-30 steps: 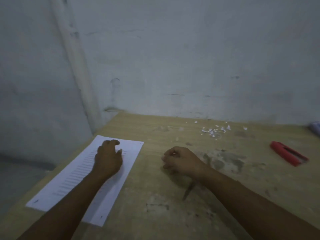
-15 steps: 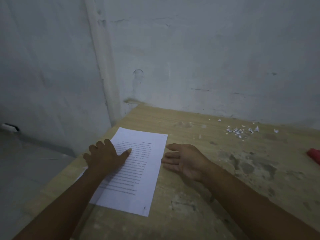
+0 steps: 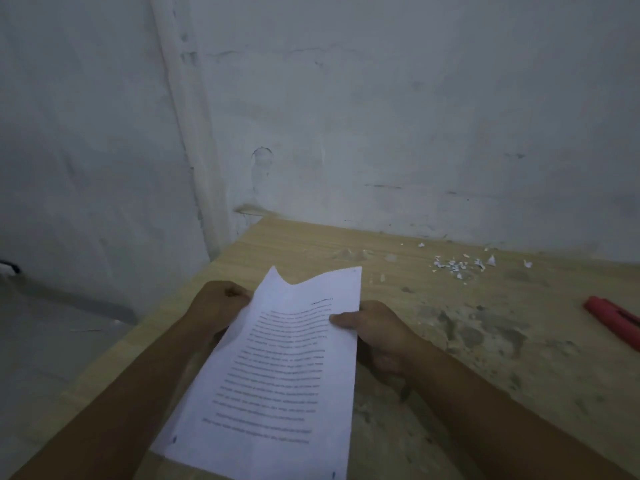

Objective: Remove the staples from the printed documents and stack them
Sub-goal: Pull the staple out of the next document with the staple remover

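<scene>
- the left hand (image 3: pixel 218 306) is clenched on the left edge of the paper (image 3: pixel 277 358), fingers curled in behind the sheet.
- the paper hangs between both hands, clear of the table (image 3: pixel 519 393) and over its left part, printed side up, with its near end running out of view at the bottom.
- progress, as i judge it, is somewhere in the middle. no staple shows on this paper. a small dark mark sits by each near corner, and i cannot tell what they are. no finished pile is in view, so the stacking seems yet to come.
- the paper is white and thin, with lines of black print. its top edge is buckled into a dip, so it would likely flop if held loosely.
- the right hand (image 3: pixel 377 330) pinches the right edge, thumb on top of the print, fingers under.
- further right, by the wall, torn white scraps (image 3: pixel 457 265) lie scattered, likely from staples pulled already.
- far right, well apart from both hands, a red staple tool (image 3: pixel 613 320) lies on the table, untouched.
</scene>
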`<state>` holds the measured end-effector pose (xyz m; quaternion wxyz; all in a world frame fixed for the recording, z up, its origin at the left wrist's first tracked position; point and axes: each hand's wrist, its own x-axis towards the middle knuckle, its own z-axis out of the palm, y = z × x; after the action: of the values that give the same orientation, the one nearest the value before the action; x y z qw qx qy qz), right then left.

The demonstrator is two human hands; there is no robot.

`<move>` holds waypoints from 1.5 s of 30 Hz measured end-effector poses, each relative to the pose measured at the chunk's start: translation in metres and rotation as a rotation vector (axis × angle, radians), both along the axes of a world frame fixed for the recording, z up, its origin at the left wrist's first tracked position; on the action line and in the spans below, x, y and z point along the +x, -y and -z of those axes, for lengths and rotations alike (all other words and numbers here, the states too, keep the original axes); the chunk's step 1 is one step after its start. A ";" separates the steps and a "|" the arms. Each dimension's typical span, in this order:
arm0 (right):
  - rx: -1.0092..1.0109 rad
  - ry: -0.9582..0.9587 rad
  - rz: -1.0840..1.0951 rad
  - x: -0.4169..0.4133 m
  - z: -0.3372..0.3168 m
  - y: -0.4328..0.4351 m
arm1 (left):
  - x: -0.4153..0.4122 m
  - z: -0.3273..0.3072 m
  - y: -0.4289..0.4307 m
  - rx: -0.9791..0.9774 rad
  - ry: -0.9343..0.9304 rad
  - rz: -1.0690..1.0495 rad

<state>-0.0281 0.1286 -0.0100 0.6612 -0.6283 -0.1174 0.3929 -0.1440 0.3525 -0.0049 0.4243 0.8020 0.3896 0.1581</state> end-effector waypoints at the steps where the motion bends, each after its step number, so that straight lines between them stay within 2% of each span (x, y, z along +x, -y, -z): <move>1: 0.002 0.022 -0.007 0.001 -0.001 0.004 | 0.002 0.000 0.004 -0.023 0.030 0.015; 5: 0.120 0.034 0.033 0.011 -0.011 0.027 | 0.014 0.001 0.018 -0.083 0.179 0.036; 8: 0.169 0.130 0.074 0.024 -0.027 0.055 | 0.021 -0.007 0.038 -0.362 0.296 0.125; 10: 0.215 0.174 0.105 0.031 -0.041 0.076 | 0.027 -0.016 0.054 -0.571 0.378 0.279; 12: 0.241 0.230 0.145 0.038 -0.057 0.097 | 0.033 -0.027 0.073 -0.653 0.440 0.466; 14: 0.242 0.320 0.181 0.044 -0.071 0.118 | 0.042 -0.038 0.096 -0.680 0.490 0.561; 18: 0.286 0.456 0.292 0.053 -0.099 0.162 | 0.066 -0.063 0.150 -0.703 0.633 0.574; 23: 0.368 0.580 0.425 0.059 -0.118 0.218 | 0.092 -0.086 0.214 -0.569 0.712 0.623; 28: 0.352 0.649 0.502 0.056 -0.116 0.273 | 0.108 -0.079 0.257 -0.539 0.706 0.728; 32: 0.274 0.729 0.563 0.054 -0.077 0.302 | 0.113 -0.048 0.282 -0.535 0.599 0.695; 36: 0.134 0.741 0.553 0.054 -0.040 0.311 | 0.116 -0.026 0.298 -0.536 0.515 0.626; 42: 0.156 0.731 0.590 0.060 -0.034 0.318 | 0.122 -0.029 0.301 -0.591 0.466 0.708; 45: 0.084 0.724 0.575 0.058 -0.021 0.314 | 0.120 -0.022 0.302 -0.601 0.421 0.710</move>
<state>0.0303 -0.1854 0.0106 0.6846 -0.7047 -0.1775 -0.0560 -0.0240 0.0505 0.0169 0.7330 0.6783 0.0273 0.0432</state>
